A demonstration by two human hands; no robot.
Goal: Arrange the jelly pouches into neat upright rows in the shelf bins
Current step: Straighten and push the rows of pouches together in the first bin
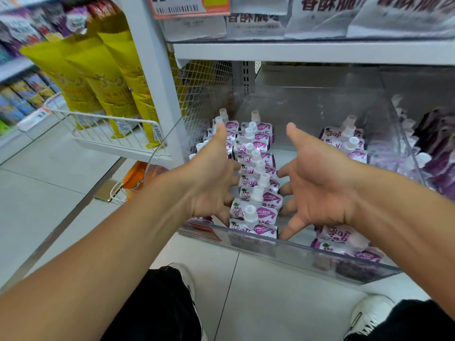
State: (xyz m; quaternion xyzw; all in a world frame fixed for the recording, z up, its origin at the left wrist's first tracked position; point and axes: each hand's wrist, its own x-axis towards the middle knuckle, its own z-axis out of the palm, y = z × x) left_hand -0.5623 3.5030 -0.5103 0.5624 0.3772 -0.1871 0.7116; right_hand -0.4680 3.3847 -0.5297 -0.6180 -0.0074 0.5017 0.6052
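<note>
Shelving (312, 51) is carrying a clear plastic bin (320, 254) at floor level, and inside it a row of purple grape jelly pouches (256, 183) is standing upright, white caps up, running front to back. Left hand (211, 175) and right hand (317, 183) are flanking that row, fingers spread and loosely bent, pressing against its sides without gripping. More pouches (344, 239) are lying flat in the bin's front right corner.

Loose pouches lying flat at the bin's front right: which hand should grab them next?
Right hand. It hangs just left of the flat pouches; the left hand sits across the middle row, so it would probably have to cross over.
</note>
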